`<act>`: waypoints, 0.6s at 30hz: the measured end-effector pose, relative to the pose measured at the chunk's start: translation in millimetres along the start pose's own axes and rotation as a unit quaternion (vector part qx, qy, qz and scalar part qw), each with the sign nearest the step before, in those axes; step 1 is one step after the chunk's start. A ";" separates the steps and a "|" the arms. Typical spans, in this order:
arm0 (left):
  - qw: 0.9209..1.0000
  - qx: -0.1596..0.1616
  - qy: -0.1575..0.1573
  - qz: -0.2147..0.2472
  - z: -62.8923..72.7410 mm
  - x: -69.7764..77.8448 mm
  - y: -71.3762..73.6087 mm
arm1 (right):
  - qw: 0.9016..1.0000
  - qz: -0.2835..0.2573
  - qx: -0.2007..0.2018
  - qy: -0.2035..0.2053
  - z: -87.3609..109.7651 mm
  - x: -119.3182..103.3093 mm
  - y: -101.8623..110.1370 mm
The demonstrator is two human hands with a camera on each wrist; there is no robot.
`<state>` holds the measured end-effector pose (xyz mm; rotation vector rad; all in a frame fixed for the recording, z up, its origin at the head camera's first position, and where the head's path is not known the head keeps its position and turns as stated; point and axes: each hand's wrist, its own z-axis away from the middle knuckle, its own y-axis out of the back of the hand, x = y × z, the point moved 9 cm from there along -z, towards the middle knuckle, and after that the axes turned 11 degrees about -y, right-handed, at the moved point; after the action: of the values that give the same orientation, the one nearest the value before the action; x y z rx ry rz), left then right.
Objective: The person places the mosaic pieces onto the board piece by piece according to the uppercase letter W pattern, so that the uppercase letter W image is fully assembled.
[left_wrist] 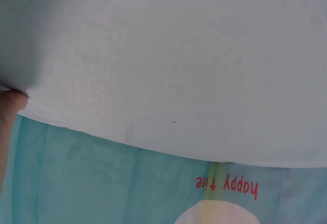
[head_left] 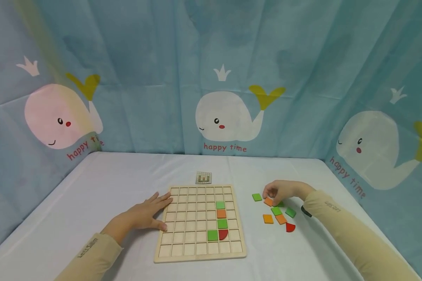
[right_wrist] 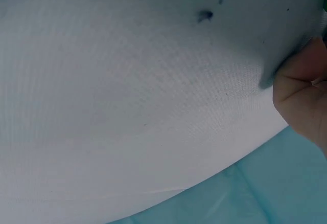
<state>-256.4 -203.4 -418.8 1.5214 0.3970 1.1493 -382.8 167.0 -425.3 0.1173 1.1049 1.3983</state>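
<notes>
The left hand (head_left: 145, 214) splays, grasping nothing, on the board's (head_left: 190, 226) left edge; right of it, past some open tablecloth (head_left: 254, 244), the right hand (head_left: 284, 189) bends over an orange tile (head_left: 269, 201), pinching or not I can't tell

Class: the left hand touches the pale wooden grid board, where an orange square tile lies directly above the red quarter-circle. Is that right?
No: the head view shows a green square tile, not orange, directly above the red quarter-circle. The left hand does touch the board.
</notes>
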 end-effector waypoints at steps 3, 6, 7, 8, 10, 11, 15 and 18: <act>1.000 0.000 -0.004 0.002 -1.0 0.3 0.3 | 1.000 0.003 -0.004 0.021 2.2 -2.5 -1.0; 1.000 0.003 -0.009 0.005 -0.3 0.9 0.5 | 0.998 0.013 -0.007 0.053 3.8 -7.9 -1.3; 1.000 0.003 -0.010 0.006 -0.2 1.0 0.5 | 0.998 0.013 -0.006 0.058 3.9 -8.9 -1.3; 1.000 0.004 -0.011 0.007 -0.2 1.1 0.6 | 0.998 0.012 -0.002 0.055 3.6 -8.8 -1.2; 1.000 0.005 -0.012 0.005 -0.2 0.9 0.3 | 0.999 0.013 0.007 0.049 3.1 -9.2 -0.9; 1.000 0.005 -0.012 0.004 -0.3 0.7 0.1 | 0.999 0.009 0.013 0.034 2.1 -7.8 -0.5; 1.000 0.005 -0.011 0.002 -1.1 -0.2 0.1 | 0.999 0.008 0.035 0.015 2.0 -6.5 -0.4; 1.000 0.006 -0.013 0.004 -1.7 -0.4 -0.2 | 0.999 0.004 0.049 0.001 2.9 -3.0 0.2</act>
<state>-258.0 -202.7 -419.3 1.5477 0.3803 1.1340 -380.4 166.1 -422.0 0.1913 1.1756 1.3526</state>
